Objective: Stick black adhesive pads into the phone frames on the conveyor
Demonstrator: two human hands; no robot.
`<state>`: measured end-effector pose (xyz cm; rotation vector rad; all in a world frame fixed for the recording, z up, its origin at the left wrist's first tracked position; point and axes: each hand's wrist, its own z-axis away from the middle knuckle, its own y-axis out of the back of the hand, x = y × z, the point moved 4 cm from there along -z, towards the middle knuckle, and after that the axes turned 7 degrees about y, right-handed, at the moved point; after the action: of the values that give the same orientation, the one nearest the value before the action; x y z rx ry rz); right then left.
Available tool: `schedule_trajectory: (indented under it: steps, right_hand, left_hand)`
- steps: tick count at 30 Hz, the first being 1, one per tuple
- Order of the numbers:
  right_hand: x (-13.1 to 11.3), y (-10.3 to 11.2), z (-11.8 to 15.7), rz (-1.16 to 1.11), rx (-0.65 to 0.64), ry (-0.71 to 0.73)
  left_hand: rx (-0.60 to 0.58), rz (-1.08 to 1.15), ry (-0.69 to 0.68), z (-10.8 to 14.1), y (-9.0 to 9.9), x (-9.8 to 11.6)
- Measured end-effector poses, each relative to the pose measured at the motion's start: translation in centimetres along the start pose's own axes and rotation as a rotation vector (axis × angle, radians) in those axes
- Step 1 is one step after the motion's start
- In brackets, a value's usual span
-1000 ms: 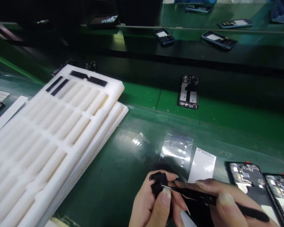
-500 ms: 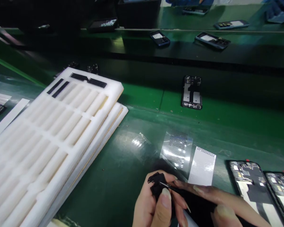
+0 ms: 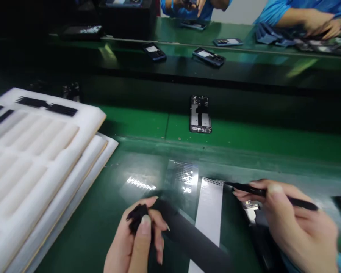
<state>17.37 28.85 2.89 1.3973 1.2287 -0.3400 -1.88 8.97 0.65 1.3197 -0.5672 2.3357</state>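
My left hand is closed around a small black part, pinched between thumb and fingers; most of it is hidden. In my right hand is a pair of black tweezers, pointing left. Their tips are at the upper right corner of a white sheet, which carries small dark dots along its top edge; whether they grip a dot cannot be made out. Left of that sheet lies a clear film with rows of dark dots. A wide dark band slants across the white sheet's lower part.
Stacked white foam trays stand at the left. An opened phone lies on the green ledge, and another is partly under my right hand. Phones rest on the shelf behind. Co-workers' hands are at the far side.
My right hand with the tweezers has moved away from the black part in my left hand, over to the white sheet's top corner. The view has shifted right. My left hand still holds the part.
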Motion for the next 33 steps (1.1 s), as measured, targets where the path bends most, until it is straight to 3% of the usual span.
schedule_trajectory:
  steps: [2,4,6,9,14,25,33]
  right_hand:
    - [1.3,-0.3,-0.5,0.015,-0.056,0.060]
    - [2.2,-0.9,-0.4,0.008,-0.115,0.119]
    - [2.8,-1.4,-0.1,-0.013,-0.143,0.137]
    - [3.2,-1.9,0.2,-0.089,-0.179,0.119]
    - [2.8,-2.1,0.0,-0.114,-0.196,0.172]
    - [2.1,-1.9,-0.5,-0.126,-0.261,0.238]
    - [1.5,-2.1,-2.4,-0.136,-0.421,0.196]
  left_hand:
    - [-0.142,-0.419,-0.229,-0.9,-0.8,-0.2]
    - [-0.281,-0.909,-0.586,-1.2,-2.4,-0.2]
    - [-0.329,-1.313,-0.926,-1.1,-4.2,-0.2]
    - [-0.343,-1.656,-1.162,-1.6,-6.6,-0.4]
    - [-0.402,-1.828,-1.207,-2.5,-8.4,-0.6]
    - [-0.455,-1.937,-1.145,-2.6,-8.5,-0.4]
    - [-0.456,-1.924,-1.189,-2.6,-8.4,-0.6]
